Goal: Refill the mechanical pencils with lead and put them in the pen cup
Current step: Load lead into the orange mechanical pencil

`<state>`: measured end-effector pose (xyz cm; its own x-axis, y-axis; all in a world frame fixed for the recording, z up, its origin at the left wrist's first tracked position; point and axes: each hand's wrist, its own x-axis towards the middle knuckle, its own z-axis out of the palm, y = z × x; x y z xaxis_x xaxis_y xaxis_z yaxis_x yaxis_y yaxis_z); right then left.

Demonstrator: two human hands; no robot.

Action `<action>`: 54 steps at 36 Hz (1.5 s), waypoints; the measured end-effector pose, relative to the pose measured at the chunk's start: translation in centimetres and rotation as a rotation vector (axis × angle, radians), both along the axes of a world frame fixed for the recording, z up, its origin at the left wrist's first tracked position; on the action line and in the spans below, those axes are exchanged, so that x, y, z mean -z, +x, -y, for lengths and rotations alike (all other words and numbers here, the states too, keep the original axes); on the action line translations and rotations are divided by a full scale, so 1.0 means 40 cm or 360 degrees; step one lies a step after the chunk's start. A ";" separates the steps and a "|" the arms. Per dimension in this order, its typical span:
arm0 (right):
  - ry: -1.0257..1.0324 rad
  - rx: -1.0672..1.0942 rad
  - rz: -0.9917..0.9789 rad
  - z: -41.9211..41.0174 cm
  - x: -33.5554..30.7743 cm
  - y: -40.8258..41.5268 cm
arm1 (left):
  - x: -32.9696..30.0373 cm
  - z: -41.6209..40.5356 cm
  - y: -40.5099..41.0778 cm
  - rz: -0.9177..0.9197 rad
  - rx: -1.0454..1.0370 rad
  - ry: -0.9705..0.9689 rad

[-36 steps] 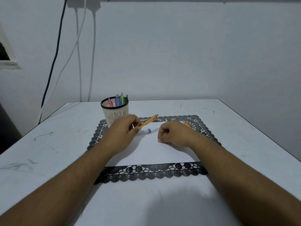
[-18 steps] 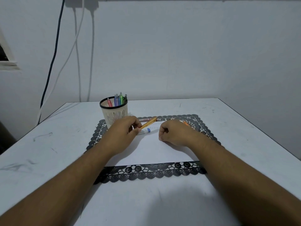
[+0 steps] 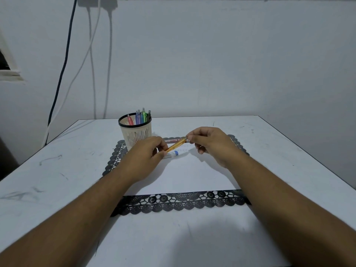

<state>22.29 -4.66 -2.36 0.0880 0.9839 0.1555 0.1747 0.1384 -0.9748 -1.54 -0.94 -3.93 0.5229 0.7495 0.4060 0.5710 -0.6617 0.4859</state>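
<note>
While the left hand (image 3: 142,157) pinches the lower end of the orange pencil (image 3: 176,145) just left of the frame's centre, the right hand (image 3: 210,143) closes its fingertips (image 3: 189,137) on the upper end, so both hands hold the one pencil between them. Its long axis runs on a slant, from lower left at the left hand up to the right, where the tip of that end disappears under the right thumb and forefinger. Whether those fingers grip a cap, a clicker or a lead, I cannot tell; the part is too small. My guess is that the step in hand is opening or loading that upper end, and the move turns on this: the working end points toward the right hand, which is touching it, while the left hand only steadies the barrel. Any pull or push should therefore follow the slanted axis, up and to the right, not across it. Below the pencil, on the white sheet (image 3: 192,176), lies a small tube with a blue cap (image 3: 172,154), probably the lead case, near the left hand's fingers. A darker pen-like thing (image 3: 173,140) lies flat just behind the pencil. The cup (image 3: 137,132) stands upper left of the hands, nearer the left hand, already holding several coloured pencils, on the lace mat (image 3: 173,204) over the surface (image 3: 57,170).
</note>
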 end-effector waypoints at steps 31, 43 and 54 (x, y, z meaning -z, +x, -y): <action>0.0027 0.0134 -0.0479 0.004 0.020 -0.083 | 0.006 0.011 0.021 0.0203 0.0081 -0.0150; -0.0022 -0.0327 -0.1446 0.025 -0.012 -0.113 | 0.022 0.027 0.038 0.0350 0.0150 -0.0301; 0.0186 -0.0300 -0.1645 0.033 -0.041 -0.109 | 0.025 0.027 0.041 0.0424 0.0275 -0.0437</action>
